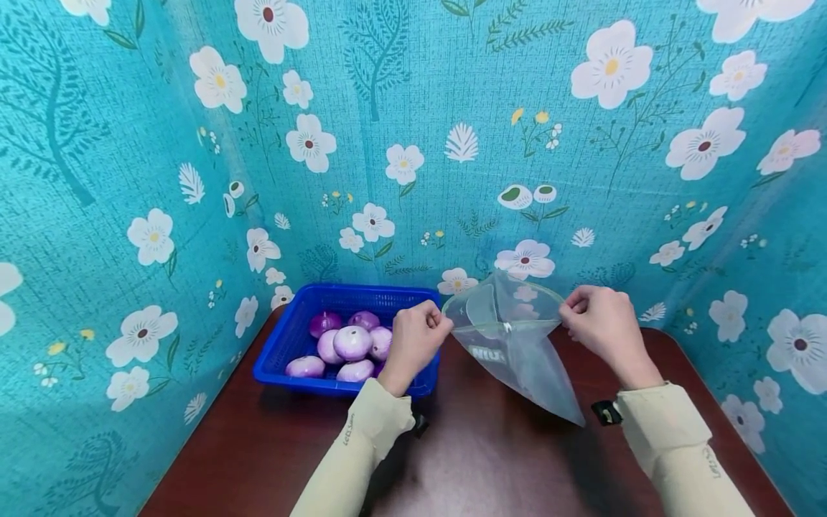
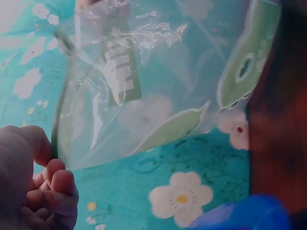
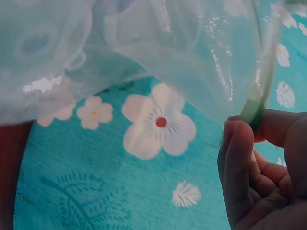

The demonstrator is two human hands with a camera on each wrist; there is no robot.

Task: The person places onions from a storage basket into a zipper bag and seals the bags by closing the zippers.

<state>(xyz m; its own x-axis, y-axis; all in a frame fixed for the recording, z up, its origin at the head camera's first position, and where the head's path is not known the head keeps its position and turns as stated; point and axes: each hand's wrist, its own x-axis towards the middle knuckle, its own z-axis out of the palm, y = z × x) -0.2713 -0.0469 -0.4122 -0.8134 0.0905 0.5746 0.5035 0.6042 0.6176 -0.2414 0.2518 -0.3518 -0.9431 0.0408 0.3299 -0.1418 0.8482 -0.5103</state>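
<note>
Both hands hold up a clear plastic zip bag [image 1: 526, 359] by its rim, its mouth spread wide toward the head camera. My left hand [image 1: 416, 341] pinches the left corner of the rim between thumb and fingers. At the opposite corner, my right hand [image 1: 601, 323] pinches the rim the same way. The bag tapers down to a point over the table, and no contents show in it. Green and white print marks its film [image 2: 158, 81] in the left wrist view. In the right wrist view a greenish edge strip [image 3: 259, 98] runs into the thumb and fingertips.
A blue plastic basket [image 1: 274, 352] with several purple onions [image 1: 352, 343] stands at the left, partly behind the left hand. Under everything lies a dark red-brown table [image 1: 472, 459]. Teal flowered cloth [image 1: 413, 93] encloses its back and sides.
</note>
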